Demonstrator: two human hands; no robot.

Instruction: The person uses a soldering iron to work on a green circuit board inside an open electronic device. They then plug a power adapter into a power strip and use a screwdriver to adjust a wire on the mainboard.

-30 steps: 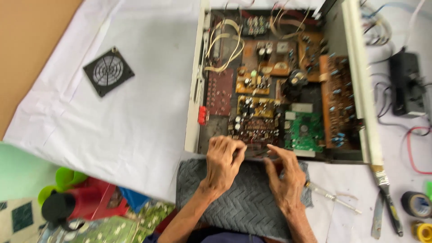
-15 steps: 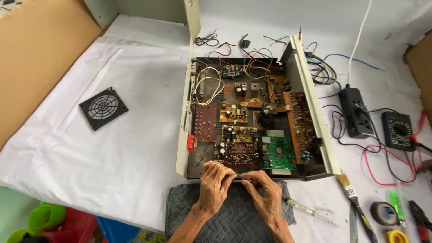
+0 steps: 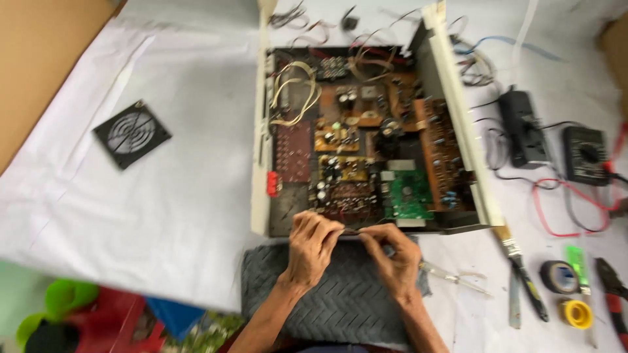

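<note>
An opened electronic chassis point(image 3: 260, 163) lies on a white sheet, full of brown circuit boards point(image 3: 340, 137) and one green board point(image 3: 409, 196). My left hand point(image 3: 313, 245) and my right hand point(image 3: 392, 252) meet at the chassis's near edge. Both pinch the ends of a thin dark part point(image 3: 353, 231) held between their fingertips. What the part is stays unclear through the blur. Both wrists rest over a grey ribbed mat point(image 3: 327, 294).
A black fan grille point(image 3: 131, 134) lies left on the white sheet point(image 3: 131, 209). To the right are a black adapter point(image 3: 520, 127), a multimeter point(image 3: 585, 153) with red leads, a brush point(image 3: 520, 271), tape rolls point(image 3: 575, 312) and tweezers point(image 3: 454, 278). Cardboard point(image 3: 46, 59) is at far left.
The view has shifted and drawn in on the chassis. My hands came closer together at the near edge, fingertips now meeting on the thin part.
</note>
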